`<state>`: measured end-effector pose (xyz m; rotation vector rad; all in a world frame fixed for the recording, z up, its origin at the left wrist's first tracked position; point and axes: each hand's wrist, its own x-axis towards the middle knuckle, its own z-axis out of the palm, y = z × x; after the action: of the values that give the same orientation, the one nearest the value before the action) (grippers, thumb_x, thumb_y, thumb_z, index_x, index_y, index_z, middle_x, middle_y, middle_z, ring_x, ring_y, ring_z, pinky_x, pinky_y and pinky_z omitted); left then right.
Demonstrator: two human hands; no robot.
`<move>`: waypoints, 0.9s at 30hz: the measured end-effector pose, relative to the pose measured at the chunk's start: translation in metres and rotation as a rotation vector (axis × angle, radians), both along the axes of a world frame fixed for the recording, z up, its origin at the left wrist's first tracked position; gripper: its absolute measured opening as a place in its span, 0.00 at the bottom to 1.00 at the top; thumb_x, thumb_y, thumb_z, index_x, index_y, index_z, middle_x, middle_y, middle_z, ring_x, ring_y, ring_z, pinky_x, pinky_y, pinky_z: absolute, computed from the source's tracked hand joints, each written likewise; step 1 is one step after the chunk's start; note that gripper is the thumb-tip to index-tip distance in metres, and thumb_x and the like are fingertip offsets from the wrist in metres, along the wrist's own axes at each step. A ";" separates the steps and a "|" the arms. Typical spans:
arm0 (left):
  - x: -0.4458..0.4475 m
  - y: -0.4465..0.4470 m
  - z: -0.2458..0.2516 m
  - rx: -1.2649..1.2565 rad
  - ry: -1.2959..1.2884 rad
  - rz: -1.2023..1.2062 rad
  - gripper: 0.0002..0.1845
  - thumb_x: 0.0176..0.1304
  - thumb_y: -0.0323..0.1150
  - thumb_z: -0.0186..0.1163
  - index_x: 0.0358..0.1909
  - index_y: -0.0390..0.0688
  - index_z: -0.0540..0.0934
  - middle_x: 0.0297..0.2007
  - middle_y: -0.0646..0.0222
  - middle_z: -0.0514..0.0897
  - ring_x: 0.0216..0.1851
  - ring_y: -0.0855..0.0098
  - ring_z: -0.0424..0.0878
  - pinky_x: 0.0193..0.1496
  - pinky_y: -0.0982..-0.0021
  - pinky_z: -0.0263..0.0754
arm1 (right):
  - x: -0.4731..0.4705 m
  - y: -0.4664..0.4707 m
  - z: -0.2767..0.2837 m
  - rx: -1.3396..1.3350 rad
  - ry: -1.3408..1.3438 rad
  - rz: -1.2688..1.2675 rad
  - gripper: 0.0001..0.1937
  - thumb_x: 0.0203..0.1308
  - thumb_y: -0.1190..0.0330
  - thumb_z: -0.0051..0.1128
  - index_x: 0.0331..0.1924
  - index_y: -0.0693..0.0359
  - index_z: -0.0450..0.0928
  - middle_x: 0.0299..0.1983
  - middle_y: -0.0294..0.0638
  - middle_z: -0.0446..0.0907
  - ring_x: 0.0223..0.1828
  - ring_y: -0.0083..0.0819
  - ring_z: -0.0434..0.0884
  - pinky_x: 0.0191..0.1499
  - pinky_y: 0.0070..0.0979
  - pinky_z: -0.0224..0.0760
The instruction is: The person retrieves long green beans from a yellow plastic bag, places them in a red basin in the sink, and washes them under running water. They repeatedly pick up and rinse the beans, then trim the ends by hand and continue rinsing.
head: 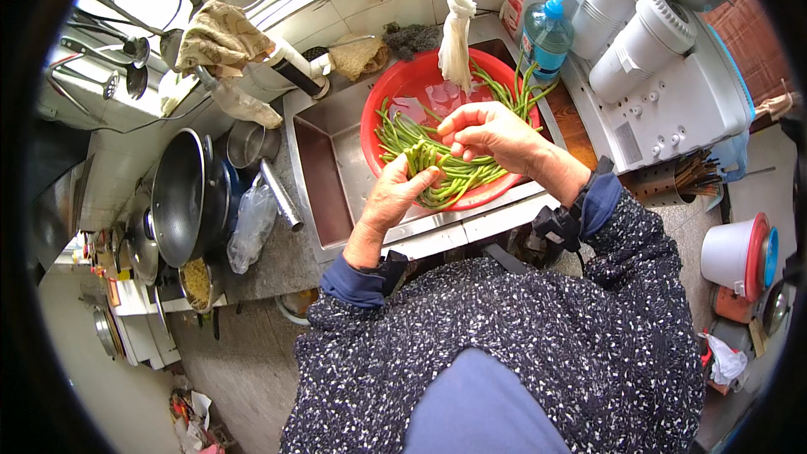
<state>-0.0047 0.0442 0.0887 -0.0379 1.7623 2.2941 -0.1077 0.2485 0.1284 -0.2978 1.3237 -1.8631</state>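
A red plastic basin point(373, 132) rests over the right part of a stainless steel sink point(347, 157), with some water in it. Long green beans point(482, 171) fill its near side, and more lean on its right rim. My left hand point(392, 197) grips a bunch of bean ends point(423, 156) above the near left of the basin. Just right of the bunch is my right hand point(482, 132), its fingers curled and thumb near the index finger; whether a small piece is between them is unclear. A cloth-wrapped faucet point(458, 31) hangs over the basin's far side.
Left of the sink stand a black wok point(179, 198), a small metal pot point(247, 145) and a plastic bag point(252, 227). A blue-capped bottle point(546, 38) is behind the basin. At right are a white appliance point(674, 107) and a chopstick holder point(652, 186).
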 end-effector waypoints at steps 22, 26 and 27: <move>-0.032 -0.017 -0.011 -0.165 0.105 -0.194 0.13 0.67 0.29 0.59 0.52 0.39 0.76 0.38 0.76 0.80 0.36 0.82 0.76 0.41 0.77 0.74 | 0.031 -0.037 -0.001 0.930 1.270 -0.183 0.08 0.49 0.67 0.60 0.31 0.62 0.77 0.27 0.48 0.81 0.33 0.48 0.82 0.36 0.38 0.75; -0.036 -0.016 -0.018 0.021 0.030 -0.159 0.13 0.67 0.29 0.60 0.51 0.39 0.76 0.38 0.74 0.81 0.38 0.81 0.77 0.42 0.77 0.75 | 0.029 -0.033 -0.007 0.581 0.696 -0.331 0.07 0.52 0.68 0.60 0.30 0.63 0.77 0.21 0.40 0.77 0.26 0.31 0.79 0.32 0.31 0.73; -0.037 -0.016 -0.018 0.021 0.004 -0.147 0.13 0.67 0.29 0.60 0.51 0.39 0.75 0.39 0.73 0.81 0.37 0.81 0.78 0.43 0.77 0.75 | 0.028 -0.030 -0.007 0.472 0.426 -0.357 0.05 0.54 0.69 0.58 0.31 0.62 0.77 0.23 0.35 0.77 0.26 0.24 0.77 0.28 0.24 0.71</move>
<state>-0.0418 0.0280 0.0705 0.0969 1.6833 2.2093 -0.0798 0.2187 0.1218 -0.2240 2.1776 -1.7496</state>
